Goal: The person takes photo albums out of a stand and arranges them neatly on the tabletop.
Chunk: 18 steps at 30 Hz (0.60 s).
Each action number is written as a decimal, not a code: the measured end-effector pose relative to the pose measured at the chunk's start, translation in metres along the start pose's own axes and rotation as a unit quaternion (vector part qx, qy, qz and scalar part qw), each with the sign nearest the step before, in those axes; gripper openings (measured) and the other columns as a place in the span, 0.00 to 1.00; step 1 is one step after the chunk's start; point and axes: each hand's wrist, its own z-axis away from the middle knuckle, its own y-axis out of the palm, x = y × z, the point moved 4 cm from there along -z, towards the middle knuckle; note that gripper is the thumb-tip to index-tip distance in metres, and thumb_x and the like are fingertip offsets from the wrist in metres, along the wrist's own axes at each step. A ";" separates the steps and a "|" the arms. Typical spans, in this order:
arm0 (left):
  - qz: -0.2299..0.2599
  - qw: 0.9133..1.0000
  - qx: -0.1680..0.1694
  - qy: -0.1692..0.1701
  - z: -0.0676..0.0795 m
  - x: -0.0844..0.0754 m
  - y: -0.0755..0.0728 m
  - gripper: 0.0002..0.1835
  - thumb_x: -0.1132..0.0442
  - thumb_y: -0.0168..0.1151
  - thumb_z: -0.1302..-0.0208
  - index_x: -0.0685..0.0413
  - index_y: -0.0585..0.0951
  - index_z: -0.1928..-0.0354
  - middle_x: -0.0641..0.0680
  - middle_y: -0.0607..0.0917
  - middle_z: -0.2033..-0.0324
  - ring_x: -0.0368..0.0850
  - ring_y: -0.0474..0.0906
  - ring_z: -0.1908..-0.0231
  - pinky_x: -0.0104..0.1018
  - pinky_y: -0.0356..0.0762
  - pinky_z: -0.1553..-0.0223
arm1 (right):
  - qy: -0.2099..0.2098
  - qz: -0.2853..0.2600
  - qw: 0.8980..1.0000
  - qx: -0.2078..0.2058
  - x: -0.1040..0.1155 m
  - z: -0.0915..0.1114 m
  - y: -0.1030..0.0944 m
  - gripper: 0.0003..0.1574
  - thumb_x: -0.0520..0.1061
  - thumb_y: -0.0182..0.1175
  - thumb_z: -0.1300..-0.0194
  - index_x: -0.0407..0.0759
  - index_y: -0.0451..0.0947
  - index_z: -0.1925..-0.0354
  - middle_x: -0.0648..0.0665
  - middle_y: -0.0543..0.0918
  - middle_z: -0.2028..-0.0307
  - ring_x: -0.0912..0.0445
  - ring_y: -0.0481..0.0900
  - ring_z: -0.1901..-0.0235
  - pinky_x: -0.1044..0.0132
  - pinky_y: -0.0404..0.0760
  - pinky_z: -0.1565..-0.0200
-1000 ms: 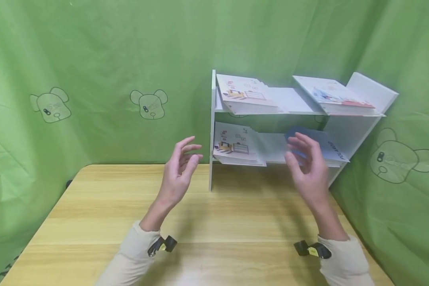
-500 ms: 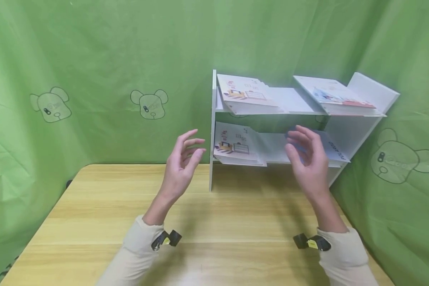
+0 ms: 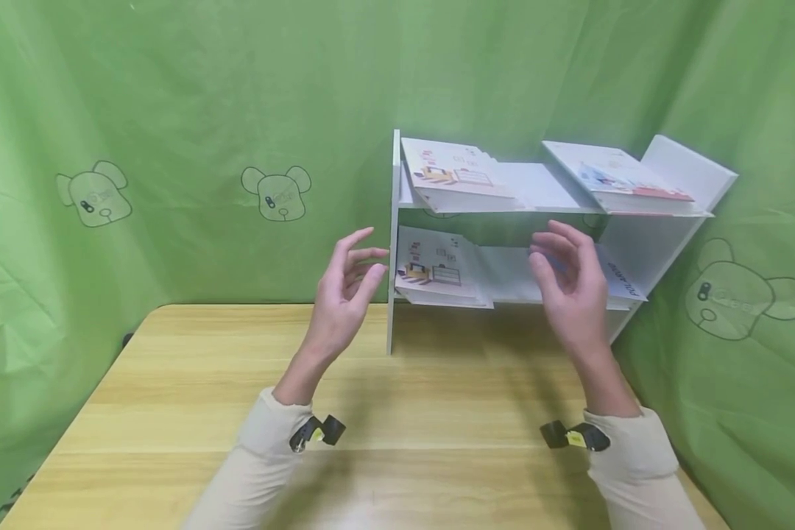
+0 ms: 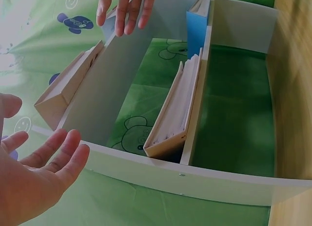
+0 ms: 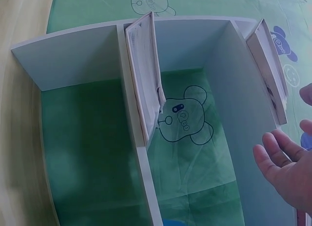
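A white two-tier shelf (image 3: 393, 324) stands at the back right of the table. My left hand (image 3: 341, 298) hovers just left of its side panel, fingers loosely bent and holding nothing. In front of the lower tier's right part is my right hand (image 3: 573, 294), also holding nothing, partly covering a blue book (image 3: 619, 276) marked POLAROID. Books with a yellow vehicle drawing lie at the left of both tiers, an upper stack (image 3: 460, 173) and a lower stack (image 3: 437, 265). A book with a red lower edge (image 3: 623, 177) lies at the upper right.
The wooden table (image 3: 437, 427) spreads under both forearms. A green curtain (image 3: 192, 88) with bear-head drawings hangs behind and on both sides. Each sleeve carries a small black camera, one at the left wrist (image 3: 318, 433) and one at the right wrist (image 3: 575, 436).
Both hands have moved up and forward toward the shelf, the left also a little to the right. Shelf and books have stayed as they were.
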 end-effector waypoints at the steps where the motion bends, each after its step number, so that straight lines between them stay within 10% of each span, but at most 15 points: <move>1: 0.000 1.000 0.001 0.001 -0.001 0.000 0.000 0.27 0.62 0.57 0.23 0.43 0.66 0.26 0.58 0.81 0.42 0.55 0.80 0.43 0.43 0.79 0.37 | 0.001 -0.003 1.000 -0.002 0.000 -0.001 0.000 0.29 0.34 0.60 0.28 0.38 0.70 0.31 0.33 0.80 0.43 0.45 0.78 0.42 0.69 0.80 0.41; 18: 0.000 1.000 0.009 -0.001 -0.020 -0.004 0.013 0.27 0.59 0.56 0.23 0.45 0.66 0.26 0.53 0.80 0.40 0.50 0.78 0.41 0.43 0.78 0.38 | 0.005 0.014 1.000 -0.015 0.005 -0.018 0.004 0.27 0.38 0.61 0.27 0.39 0.71 0.33 0.32 0.80 0.45 0.48 0.79 0.43 0.70 0.80 0.45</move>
